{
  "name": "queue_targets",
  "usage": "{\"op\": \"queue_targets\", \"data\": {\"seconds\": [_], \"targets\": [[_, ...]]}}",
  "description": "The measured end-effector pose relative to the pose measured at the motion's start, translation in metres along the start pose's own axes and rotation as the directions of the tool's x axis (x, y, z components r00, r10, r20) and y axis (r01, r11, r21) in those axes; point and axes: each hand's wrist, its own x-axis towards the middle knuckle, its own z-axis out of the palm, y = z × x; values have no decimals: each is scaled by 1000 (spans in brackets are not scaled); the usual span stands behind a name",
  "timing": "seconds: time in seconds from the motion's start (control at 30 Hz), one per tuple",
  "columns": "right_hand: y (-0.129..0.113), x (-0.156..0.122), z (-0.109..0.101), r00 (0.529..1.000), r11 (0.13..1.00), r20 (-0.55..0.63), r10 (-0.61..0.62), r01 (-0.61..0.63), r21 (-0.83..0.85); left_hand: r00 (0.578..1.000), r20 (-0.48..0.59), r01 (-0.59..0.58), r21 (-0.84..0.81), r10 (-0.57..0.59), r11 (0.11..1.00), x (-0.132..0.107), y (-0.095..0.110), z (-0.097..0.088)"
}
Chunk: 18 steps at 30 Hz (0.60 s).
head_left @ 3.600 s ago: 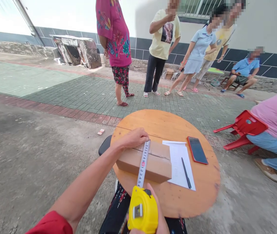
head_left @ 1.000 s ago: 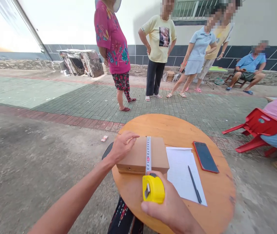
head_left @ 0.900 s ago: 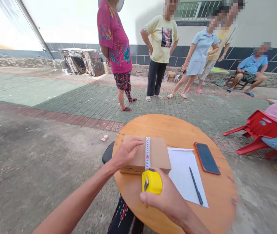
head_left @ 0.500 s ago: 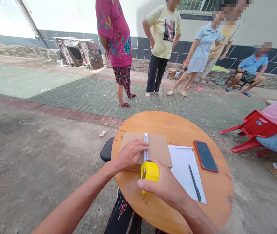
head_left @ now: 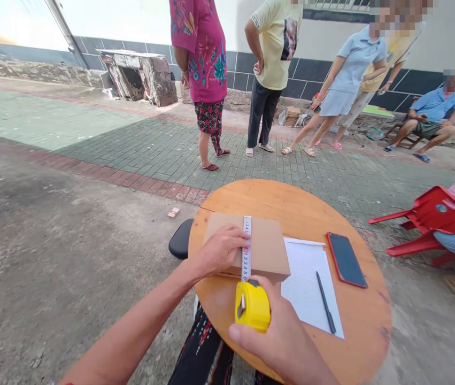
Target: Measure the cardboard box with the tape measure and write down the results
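A brown cardboard box (head_left: 269,240) lies on the round wooden table (head_left: 355,315). My right hand (head_left: 281,331) grips a yellow tape measure (head_left: 253,306) just off the box's near edge. From its case, the white metal blade (head_left: 245,259) runs straight across the box top to about the far edge. My left hand (head_left: 221,250) lies on the left part of the box, its fingers stretched out and fingertips touching the blade. Right of the box are a white sheet of paper (head_left: 305,289) and a dark pen (head_left: 325,302) lying on it.
A phone with a red edge (head_left: 346,259) lies on the table's right side. A black seat (head_left: 181,239) stands left of the table. To the right, someone sits on a red plastic chair (head_left: 438,216). Several people stand or sit along the wall beyond.
My right hand has drawn the tape case toward me, and more blade shows past the box's near edge. My left hand stays on the box. The whole view has shifted slightly.
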Motion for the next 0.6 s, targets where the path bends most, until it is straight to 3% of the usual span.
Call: {"op": "queue_targets", "data": {"seconds": [0.2,0.4,0.6], "targets": [[0,-15,14,995,995,-92,28,-37,-93,1000,8,9,-23,-9,1000,-1,-1,0],[1,-14,16,994,993,-100,38,-48,-104,1000,11,13,-31,-12,999,0,0,-2],[4,-10,14,998,1000,-65,7,-7,-12,1000,14,15,-35,-15,999,0,0,-2]]}}
